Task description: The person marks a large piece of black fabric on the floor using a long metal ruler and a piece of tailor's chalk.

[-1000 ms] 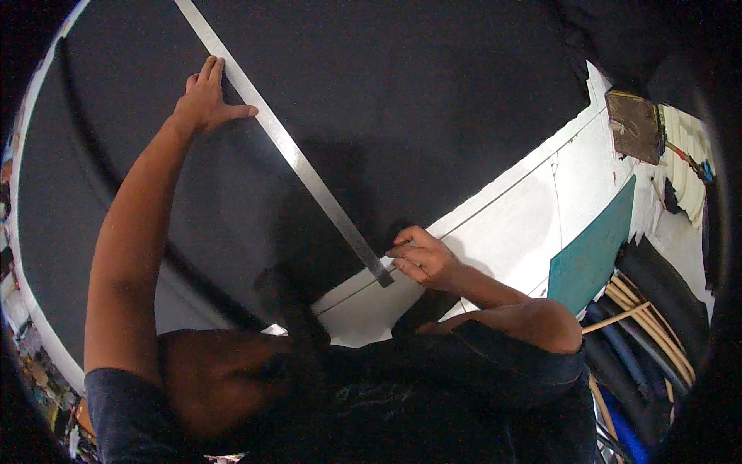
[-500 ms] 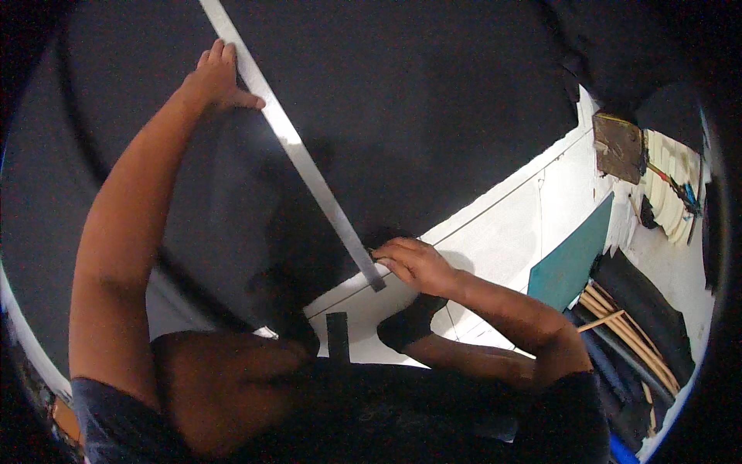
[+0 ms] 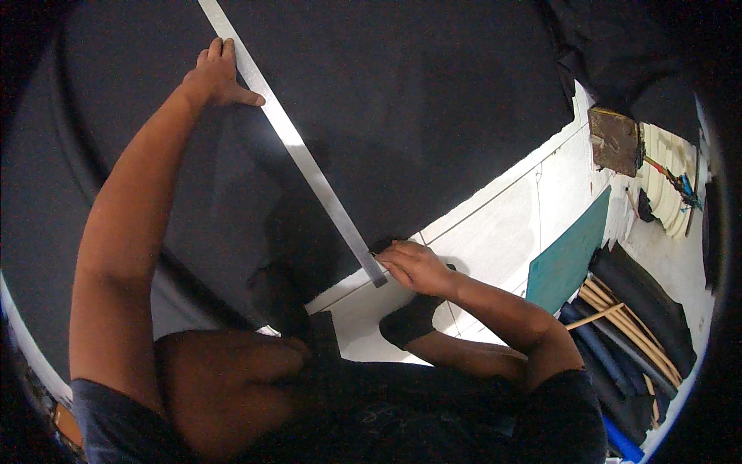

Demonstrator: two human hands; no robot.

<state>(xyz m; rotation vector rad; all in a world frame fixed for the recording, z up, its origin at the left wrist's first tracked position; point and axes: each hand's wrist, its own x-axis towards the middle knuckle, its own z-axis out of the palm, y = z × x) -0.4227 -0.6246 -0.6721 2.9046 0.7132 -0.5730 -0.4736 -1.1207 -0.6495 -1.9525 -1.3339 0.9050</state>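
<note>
Pinched together at right hand, seemingly on small tool, mostly hidden, just beside near end of ruler. Spread apart at left hand, pressed to ruler farther up, over black cloth. Risks letting ruler pivot beside right hand, apparently pinning only far length.

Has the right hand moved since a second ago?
Yes: judged against the metal strip, the right hand has shifted left, toward the strip's lower end. The gap between them has narrowed; its fingertips now appear at the edge.
</note>
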